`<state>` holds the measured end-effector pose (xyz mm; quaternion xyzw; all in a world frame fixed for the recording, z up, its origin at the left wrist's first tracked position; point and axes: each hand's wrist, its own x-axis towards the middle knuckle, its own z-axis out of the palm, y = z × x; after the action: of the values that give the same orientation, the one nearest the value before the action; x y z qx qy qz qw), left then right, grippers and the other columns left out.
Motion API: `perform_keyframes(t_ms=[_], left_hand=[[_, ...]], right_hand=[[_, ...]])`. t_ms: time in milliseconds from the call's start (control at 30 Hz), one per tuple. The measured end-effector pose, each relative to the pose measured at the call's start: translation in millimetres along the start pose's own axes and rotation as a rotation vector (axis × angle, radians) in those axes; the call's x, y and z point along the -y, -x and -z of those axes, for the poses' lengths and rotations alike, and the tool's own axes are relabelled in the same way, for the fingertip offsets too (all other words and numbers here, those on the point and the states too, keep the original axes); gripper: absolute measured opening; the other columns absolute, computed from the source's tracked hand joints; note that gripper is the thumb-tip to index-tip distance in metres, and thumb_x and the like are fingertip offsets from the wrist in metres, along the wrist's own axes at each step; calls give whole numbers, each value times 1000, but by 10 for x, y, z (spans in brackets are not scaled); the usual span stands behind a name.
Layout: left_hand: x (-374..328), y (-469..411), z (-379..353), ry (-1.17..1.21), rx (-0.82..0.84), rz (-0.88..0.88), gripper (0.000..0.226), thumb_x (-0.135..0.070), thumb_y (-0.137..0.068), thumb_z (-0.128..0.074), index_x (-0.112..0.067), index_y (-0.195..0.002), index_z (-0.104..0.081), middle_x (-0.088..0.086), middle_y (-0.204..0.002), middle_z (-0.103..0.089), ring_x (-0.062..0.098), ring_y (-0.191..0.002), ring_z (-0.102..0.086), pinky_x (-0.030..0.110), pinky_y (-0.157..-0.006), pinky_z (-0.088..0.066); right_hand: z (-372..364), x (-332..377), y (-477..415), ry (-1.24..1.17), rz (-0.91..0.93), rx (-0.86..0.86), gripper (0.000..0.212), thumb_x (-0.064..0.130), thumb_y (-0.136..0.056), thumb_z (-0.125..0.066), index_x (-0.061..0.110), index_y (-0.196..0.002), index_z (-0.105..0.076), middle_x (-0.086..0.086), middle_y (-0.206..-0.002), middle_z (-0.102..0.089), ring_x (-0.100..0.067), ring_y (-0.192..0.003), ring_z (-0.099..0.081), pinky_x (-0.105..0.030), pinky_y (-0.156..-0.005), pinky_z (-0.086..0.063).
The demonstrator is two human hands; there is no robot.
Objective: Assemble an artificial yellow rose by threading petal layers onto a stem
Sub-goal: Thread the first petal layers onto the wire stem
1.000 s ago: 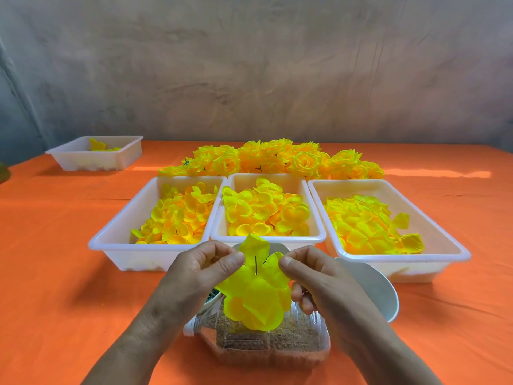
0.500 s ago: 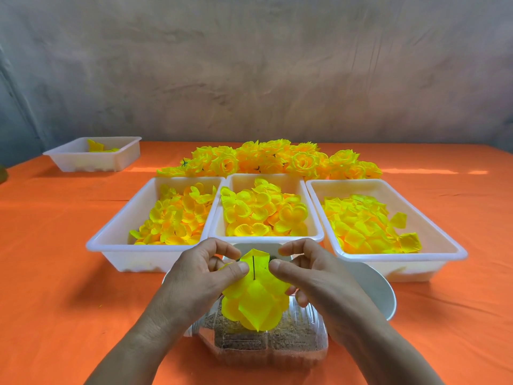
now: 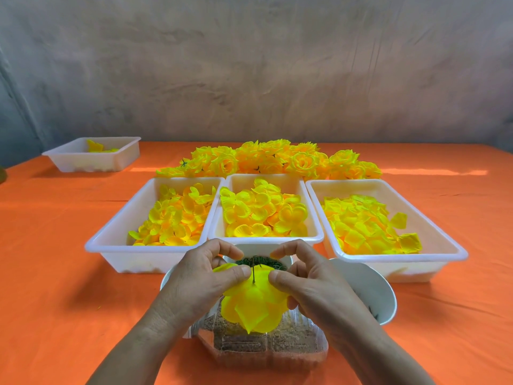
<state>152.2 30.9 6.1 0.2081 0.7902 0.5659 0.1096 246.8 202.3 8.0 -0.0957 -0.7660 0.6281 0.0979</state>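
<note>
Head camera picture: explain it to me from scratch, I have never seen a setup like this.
No machine here: a person wears a camera on the head, looking down at their own two bare hands. The left hand and right hand each pinch a yellow petal layer, with a thin green stem poking up through its middle. On the orange tablecloth stand three white trays of loose petals, finished yellow roses behind them, a small tray far left, a clear container of brown grains nearest the person, and a white bowl at right.
</note>
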Motion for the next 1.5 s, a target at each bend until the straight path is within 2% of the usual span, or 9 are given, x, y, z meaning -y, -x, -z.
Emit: perform_keyframes(t_ms=[333, 467, 567, 633, 733, 833, 1167, 1333, 1500], left_hand=[[186, -42, -46, -40, 40, -6, 33, -53, -52, -74, -44, -83, -68, -9, -71, -66, -1, -66, -60, 23, -64, -48], [122, -15, 17, -61, -20, -78, 27, -48, -63, -72, -47, -90, -68, -12, -93, -68, 9, -93, -67, 32, -85, -53], [-42, 55, 79, -83, -7, -189, 38, -51, -63, -66, -47, -101, -68, -16, -108, -57, 19, -82, -64, 44, -83, -53], [-115, 103, 66, -135, 47, -260, 43, -55, -61, -61, -45, -103, -67, -19, -113, -57, 14, -81, -62, 37, -81, -51], [-120, 148, -79, -183, 120, -315, 41, -60, -63, -68, -42, -99, -70, -26, -115, -60, -6, -111, -56, 7, -90, -37], [-47, 142, -262, -131, 87, -270, 38, -64, -62, -81, -37, -88, -74, -31, -106, -64, -14, -106, -56, -1, -83, -34], [181, 139, -517, -174, -17, -110, 31, -65, -53, -64, -50, -80, -68, -28, -82, -66, -1, -76, -63, 35, -74, -58], [186, 143, -531, -170, -18, -77, 20, -49, -61, -70, -42, -80, -69, -24, -74, -66, 12, -71, -67, 42, -67, -60], [193, 146, -554, -197, -58, -92, 23, -49, -59, -65, -45, -82, -65, -29, -69, -63, -4, -61, -58, 21, -60, -54]], right_hand=[[-44, -92, 21, 206, 43, 21, 19, 16, -87, -62, 33, -80, -68, 2, -57, -40, -13, -52, -39, -29, -54, -33], [42, -46, 29, 303, 67, -7, 6, 43, -88, -60, 43, -86, -65, 6, -60, -46, -6, -51, -43, -28, -54, -36], [163, 4, -4, 383, 80, -103, 19, 57, -86, -53, 42, -85, -65, 12, -67, -60, 1, -53, -51, -20, -53, -41], [216, 47, -27, 397, 67, -166, 22, 55, -89, -51, 39, -85, -66, 23, -61, -60, 7, -54, -53, -10, -48, -37], [257, 69, -59, 366, 51, -205, 19, 47, -93, -54, 35, -84, -66, 22, -51, -55, 3, -46, -49, -10, -44, -34], [264, 44, -79, 365, 41, -200, 18, 45, -92, -56, 34, -81, -66, 22, -50, -54, 4, -45, -48, -10, -44, -34], [365, 10, -277, 411, 14, -254, 17, 38, -87, -64, 28, -74, -69, 12, -49, -54, -11, -56, -55, -26, -53, -36], [724, 78, -741, 522, 25, -416, 9, 25, -88, -62, 24, -87, -70, -1, -81, -70, -26, -83, -66, -35, -73, -48], [1235, -97, -1292, 828, -117, -527, 36, 10, -88, -51, 17, -121, -65, -17, -126, -62, -36, -117, -55, -36, -92, -44]])
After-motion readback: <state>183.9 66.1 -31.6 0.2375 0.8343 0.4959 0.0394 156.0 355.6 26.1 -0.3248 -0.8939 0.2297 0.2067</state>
